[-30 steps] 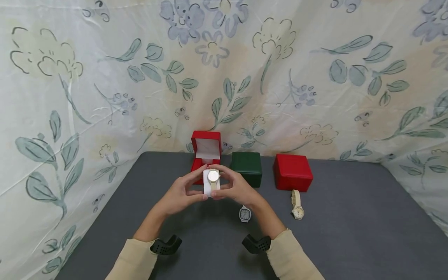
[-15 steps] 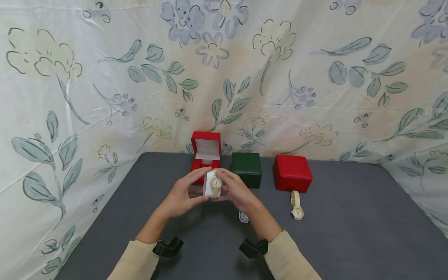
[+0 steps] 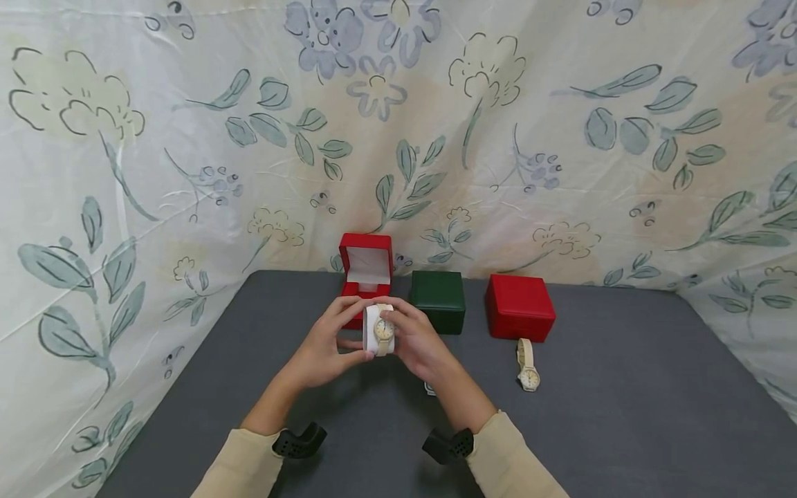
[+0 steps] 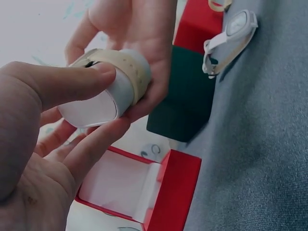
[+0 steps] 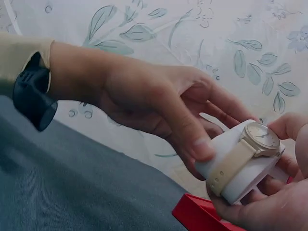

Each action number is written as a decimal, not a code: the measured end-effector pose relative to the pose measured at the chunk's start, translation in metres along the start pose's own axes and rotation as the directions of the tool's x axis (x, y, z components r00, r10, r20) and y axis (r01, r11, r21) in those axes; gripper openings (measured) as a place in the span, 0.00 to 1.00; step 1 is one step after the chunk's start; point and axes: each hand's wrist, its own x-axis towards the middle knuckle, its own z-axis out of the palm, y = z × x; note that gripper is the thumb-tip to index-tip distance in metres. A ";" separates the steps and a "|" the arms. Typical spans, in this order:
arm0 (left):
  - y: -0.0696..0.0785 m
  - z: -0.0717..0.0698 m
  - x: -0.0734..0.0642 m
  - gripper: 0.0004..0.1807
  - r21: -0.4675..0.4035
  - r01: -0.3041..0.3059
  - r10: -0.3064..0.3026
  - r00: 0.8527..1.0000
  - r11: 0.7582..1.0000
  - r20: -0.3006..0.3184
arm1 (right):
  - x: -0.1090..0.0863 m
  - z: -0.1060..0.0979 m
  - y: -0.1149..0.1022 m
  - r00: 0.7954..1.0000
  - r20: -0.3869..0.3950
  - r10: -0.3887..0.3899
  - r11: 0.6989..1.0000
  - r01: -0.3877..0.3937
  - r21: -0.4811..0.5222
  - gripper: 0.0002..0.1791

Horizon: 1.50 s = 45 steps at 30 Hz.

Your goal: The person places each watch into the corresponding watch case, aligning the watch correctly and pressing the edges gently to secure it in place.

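Note:
A cream-strapped wristwatch is wrapped round a white watch cushion, held up above the table between both hands. My left hand grips the cushion from the left; in the left wrist view its thumb lies across the cushion near the cream strap. From the other side my right hand holds the same cushion, with fingers at the upper edge of the watch. The right wrist view shows the round watch dial facing up. Behind the hands stands an open red watch box, its lower part partly hidden.
A green box and a closed red box stand along the back of the dark table. Before the red one lies another cream watch. A square-faced silver watch is mostly hidden by the right wrist in the head view.
The cushion has turned, so the dial no longer glares and its markings show. My right fingers have shifted on the watch, and the right forearm has moved left, covering more of the silver watch.

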 end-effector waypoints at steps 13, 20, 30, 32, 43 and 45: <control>-0.006 -0.001 0.002 0.44 -0.102 0.072 -0.070 0.997 0.992 0.028 | 0.000 -0.002 0.001 0.992 -0.022 -0.122 0.959 0.112 -0.262 0.25; -0.014 -0.003 0.005 0.45 -0.099 0.143 -0.146 0.989 0.985 -0.030 | 0.001 -0.010 -0.003 0.967 -0.073 -0.243 0.886 0.190 -0.423 0.21; -0.021 -0.005 0.009 0.45 -0.107 0.183 -0.189 0.981 0.977 -0.044 | 0.002 -0.008 0.004 0.965 0.042 -0.260 0.810 0.242 -0.534 0.31; -0.023 -0.007 0.012 0.45 -0.108 0.178 -0.183 0.982 0.978 -0.037 | 0.004 -0.007 0.007 0.959 0.027 -0.284 0.801 0.252 -0.543 0.31; -0.038 -0.024 0.040 0.42 0.014 0.234 -0.235 0.972 0.972 0.006 | 0.029 -0.002 0.014 0.941 -0.065 -0.333 0.759 0.227 -0.610 0.31; -0.040 -0.027 0.045 0.41 0.033 0.255 -0.256 0.967 0.966 0.018 | 0.034 -0.002 0.015 0.946 -0.070 -0.316 0.761 0.209 -0.614 0.32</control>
